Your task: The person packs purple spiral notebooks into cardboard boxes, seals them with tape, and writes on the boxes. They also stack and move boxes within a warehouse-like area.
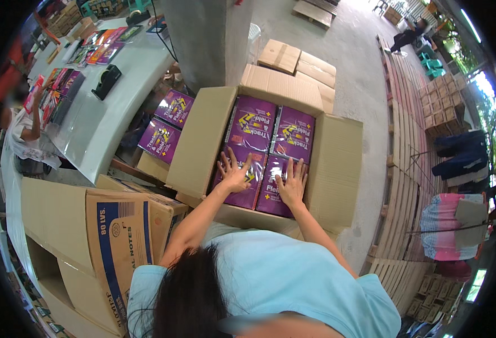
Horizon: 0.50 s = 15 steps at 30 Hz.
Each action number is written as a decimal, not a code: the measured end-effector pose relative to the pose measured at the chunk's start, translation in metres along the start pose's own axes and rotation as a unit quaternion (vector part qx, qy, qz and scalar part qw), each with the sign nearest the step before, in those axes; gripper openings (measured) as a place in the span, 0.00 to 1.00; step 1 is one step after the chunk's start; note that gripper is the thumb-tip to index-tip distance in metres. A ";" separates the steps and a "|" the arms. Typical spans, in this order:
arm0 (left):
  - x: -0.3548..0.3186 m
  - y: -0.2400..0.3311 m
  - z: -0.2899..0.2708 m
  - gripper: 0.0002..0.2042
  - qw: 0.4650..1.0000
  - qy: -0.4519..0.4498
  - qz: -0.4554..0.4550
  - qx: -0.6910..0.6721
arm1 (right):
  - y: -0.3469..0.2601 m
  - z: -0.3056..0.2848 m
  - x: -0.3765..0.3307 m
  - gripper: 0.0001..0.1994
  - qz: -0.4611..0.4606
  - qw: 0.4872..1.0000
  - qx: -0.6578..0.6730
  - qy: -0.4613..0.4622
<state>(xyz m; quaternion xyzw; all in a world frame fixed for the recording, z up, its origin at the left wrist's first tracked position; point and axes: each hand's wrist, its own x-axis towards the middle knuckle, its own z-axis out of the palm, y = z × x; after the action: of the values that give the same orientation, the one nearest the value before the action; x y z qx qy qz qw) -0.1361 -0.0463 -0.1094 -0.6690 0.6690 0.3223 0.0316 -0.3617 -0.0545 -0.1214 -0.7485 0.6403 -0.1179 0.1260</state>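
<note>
An open cardboard box (338,174) stands in front of me with its flaps folded out. Purple books in shiny covers fill it in side-by-side stacks. My left hand (235,174) lies with spread fingers on the near left stack (241,197). On the near right stack (275,204) rests my right hand (292,185), its fingers also stretched out. Both hands press against the top covers and grip nothing. Beyond them, the far left stack (251,121) and far right stack (293,134) lie face up. How deep the stacks go is hidden.
More purple books (160,139) sit left of the box, beside a white table (127,67) with books and a black tape dispenser (106,81). A large carton (115,248) stands at my left. Closed cartons (310,65) and a grey pillar (207,45) are beyond. Another person (28,132) is far left.
</note>
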 end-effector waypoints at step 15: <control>-0.084 -0.064 -0.084 0.30 0.805 0.491 0.023 -0.331 | -0.036 0.018 0.157 0.40 0.060 0.993 -0.061 -0.075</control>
<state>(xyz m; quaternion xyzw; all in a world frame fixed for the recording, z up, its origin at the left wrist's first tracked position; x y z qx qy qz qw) -0.0364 -0.0060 -0.0279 -0.6920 0.4627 0.1532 -0.5324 -0.2987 -0.2037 -0.1234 -0.7218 0.6787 -0.0141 0.1348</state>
